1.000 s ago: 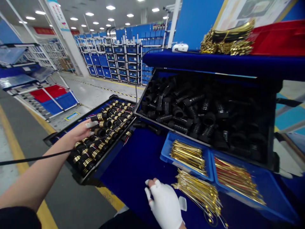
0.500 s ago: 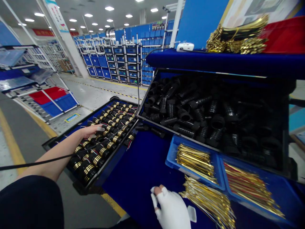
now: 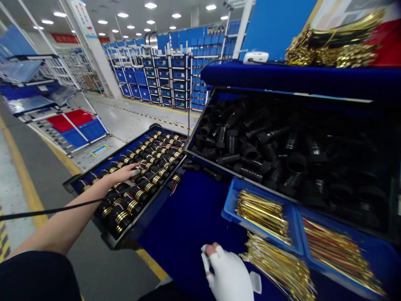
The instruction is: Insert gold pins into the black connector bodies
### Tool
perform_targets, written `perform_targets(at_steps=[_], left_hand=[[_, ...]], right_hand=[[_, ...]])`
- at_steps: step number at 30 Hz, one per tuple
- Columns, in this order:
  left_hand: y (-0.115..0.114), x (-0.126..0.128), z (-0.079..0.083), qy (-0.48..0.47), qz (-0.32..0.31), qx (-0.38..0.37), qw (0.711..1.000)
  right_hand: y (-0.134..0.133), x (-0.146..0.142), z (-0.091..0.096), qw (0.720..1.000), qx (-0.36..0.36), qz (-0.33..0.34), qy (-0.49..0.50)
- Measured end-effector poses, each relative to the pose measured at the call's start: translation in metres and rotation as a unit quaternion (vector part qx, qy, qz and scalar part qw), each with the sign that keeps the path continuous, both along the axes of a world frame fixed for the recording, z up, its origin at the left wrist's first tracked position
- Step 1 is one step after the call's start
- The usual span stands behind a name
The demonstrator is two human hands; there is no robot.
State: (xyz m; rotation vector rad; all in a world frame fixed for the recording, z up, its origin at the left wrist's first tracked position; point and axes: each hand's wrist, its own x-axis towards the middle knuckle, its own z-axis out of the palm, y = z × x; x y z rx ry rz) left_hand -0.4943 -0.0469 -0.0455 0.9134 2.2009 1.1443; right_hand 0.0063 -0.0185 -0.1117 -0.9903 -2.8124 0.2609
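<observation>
My left hand (image 3: 125, 173), with white covers on some fingertips, reaches over a black tray (image 3: 138, 230) at the left. Its fingers are stretched out among rows of black cylindrical parts with gold rings (image 3: 156, 179) and thin wires; its underside is hidden. In a white glove with bare fingertips, my right hand (image 3: 230, 271) rests on the blue mat (image 3: 188, 225), loosely curled, with nothing visible in it. Beside it lies a bundle of gold twist ties (image 3: 282, 267). One ringed part (image 3: 176, 180) sits by the tray's right edge.
A large black bin (image 3: 225, 167) of black threaded tubes (image 3: 232, 142) stands beyond the mat. Blue boxes hold gold ties (image 3: 263, 211) and red-gold ties (image 3: 341, 255). A black cable (image 3: 53, 213) crosses over my left forearm. Racks (image 3: 163, 79) stand farther back.
The view has shifted slightly, moving the scene to the right. My left hand stays over the tray, a little farther along. My right hand keeps its place on the mat.
</observation>
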Motion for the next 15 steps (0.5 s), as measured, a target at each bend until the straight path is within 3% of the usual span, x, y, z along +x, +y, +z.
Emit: perform_targets(at_steps=[5,9,15], left_hand=[[-0.006,0.021,0.023,0.163,-0.018,-0.046,0.985],[0.007,0.066,0.036,0.265,-0.068,-0.013,0.962],[0.053,0.163,0.008,0.304,-0.197,0.03,0.932]], right_hand=[[0.0,0.0,-0.001,1.0,0.005,-0.002,0.007],[-0.001,0.001,-0.001,1.0,-0.009,0.001,0.024],[-0.003,0.001,0.001,1.0,-0.004,0.008,0.03]])
